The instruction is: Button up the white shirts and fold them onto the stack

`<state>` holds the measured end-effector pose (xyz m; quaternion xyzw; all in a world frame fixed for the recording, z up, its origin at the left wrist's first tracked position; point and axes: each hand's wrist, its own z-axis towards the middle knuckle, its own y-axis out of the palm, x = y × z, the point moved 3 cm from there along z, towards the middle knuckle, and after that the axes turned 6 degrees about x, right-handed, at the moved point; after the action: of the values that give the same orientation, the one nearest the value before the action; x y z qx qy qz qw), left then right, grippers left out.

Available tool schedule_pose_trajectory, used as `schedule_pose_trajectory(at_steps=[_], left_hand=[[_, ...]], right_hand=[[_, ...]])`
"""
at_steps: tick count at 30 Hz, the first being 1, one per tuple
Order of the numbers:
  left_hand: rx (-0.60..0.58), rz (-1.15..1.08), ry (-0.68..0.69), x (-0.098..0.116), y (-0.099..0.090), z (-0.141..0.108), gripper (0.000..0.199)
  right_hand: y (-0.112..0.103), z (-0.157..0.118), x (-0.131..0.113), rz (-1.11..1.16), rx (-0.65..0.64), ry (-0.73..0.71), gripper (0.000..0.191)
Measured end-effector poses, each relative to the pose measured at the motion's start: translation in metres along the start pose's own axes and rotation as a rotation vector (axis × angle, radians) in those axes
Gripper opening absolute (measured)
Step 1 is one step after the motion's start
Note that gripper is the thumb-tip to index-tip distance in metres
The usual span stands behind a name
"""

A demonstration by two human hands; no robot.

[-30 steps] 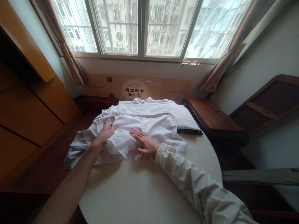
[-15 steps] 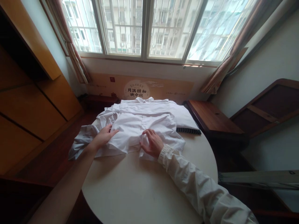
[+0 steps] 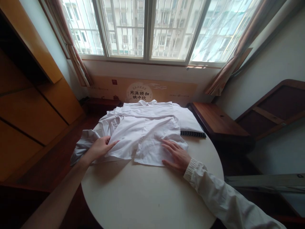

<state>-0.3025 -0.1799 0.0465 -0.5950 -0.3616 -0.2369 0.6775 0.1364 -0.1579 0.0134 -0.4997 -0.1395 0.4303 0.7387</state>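
Observation:
A white button-up shirt (image 3: 130,135) lies spread on a round white table (image 3: 143,194), its hem towards me and its collar at the far end. My left hand (image 3: 101,148) is at the shirt's left side edge. Its thumb rests on top of the cloth, and the curled fingers are partly hidden at the edge. My right hand (image 3: 176,156), in a pale elastic-cuffed sleeve, lies flat on the lower right front panel with fingers spread. A crumpled sleeve (image 3: 85,143) hangs over the table's left side.
Right of the shirt lies a folded white garment (image 3: 187,119) on top of a black striped item (image 3: 193,134). A dark wooden cabinet (image 3: 219,119) stands beyond the table's right edge. Wooden cupboards (image 3: 35,111) are on the left, and a barred window (image 3: 147,31) is ahead.
My right hand has moved right and towards me from the shirt's middle, its fingers now spread. The right panel's hem lies flatter. My left hand has shifted slightly left and nearer.

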Motion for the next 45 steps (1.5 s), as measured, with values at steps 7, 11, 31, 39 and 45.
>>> schedule_pose_trajectory(at_steps=[7,11,31,39,45], left_hand=[[-0.009,-0.296,-0.034,0.014,0.006,-0.005,0.058],[0.160,-0.227,-0.028,0.013,0.006,-0.010,0.060],[-0.236,-0.224,-0.074,-0.014,0.006,-0.029,0.052],[-0.213,-0.125,0.192,-0.012,-0.021,-0.042,0.029],[0.298,0.155,0.254,-0.020,-0.017,-0.056,0.008]], right_hand=[[-0.030,-0.032,0.047,-0.130,0.286,0.473,0.058],[-0.031,-0.031,0.049,0.087,0.262,0.580,0.055],[-0.045,-0.048,0.037,0.753,0.196,1.058,0.084],[-0.050,-0.059,0.037,0.607,0.166,0.981,0.066],[-0.054,-0.064,0.038,0.280,0.159,0.883,0.071]])
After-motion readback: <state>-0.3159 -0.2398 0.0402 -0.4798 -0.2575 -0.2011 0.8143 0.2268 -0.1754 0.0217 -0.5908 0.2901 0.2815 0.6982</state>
